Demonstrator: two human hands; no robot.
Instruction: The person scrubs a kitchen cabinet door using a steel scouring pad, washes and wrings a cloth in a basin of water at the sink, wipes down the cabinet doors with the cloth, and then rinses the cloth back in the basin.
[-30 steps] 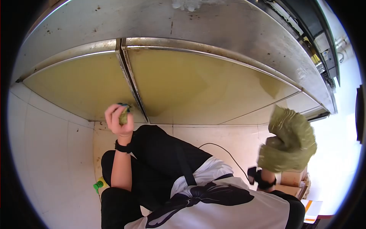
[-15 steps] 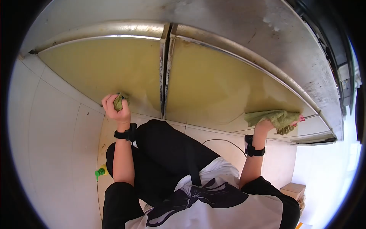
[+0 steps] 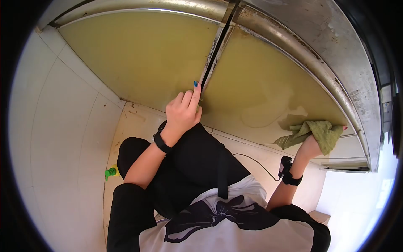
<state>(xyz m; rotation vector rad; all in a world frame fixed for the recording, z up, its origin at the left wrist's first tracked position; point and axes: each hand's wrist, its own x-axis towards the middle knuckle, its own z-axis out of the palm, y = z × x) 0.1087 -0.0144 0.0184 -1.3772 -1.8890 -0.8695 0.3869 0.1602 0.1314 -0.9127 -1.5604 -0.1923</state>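
Note:
My left hand [image 3: 182, 112] is at the lower edge of the left cabinet door [image 3: 138, 59], beside the dark gap between the doors. One finger stretches up along the gap; the others curl round a small crumpled green cloth, mostly hidden behind the hand. On the right, my right hand [image 3: 310, 149] presses a larger green towel [image 3: 321, 132] against the lower right part of the right cabinet door [image 3: 268, 80]. The towel drapes over most of that hand, with a red fingertip showing past its edge. Both door panels are yellowish, with a wet-looking patch near the towel.
A steel counter [image 3: 336, 46] overhangs the doors. White wall tiles [image 3: 63, 126] stand on the left. A green-topped pump bottle [image 3: 111, 172] is on the floor by my knee. A black cable [image 3: 257, 161] runs near my right wrist. A cardboard box [image 3: 320, 217] sits lower right.
My left hand has moved right, from the left door's lower middle to the gap between the doors, one finger now extended. The right hand and towel shifted slightly right; the view has turned.

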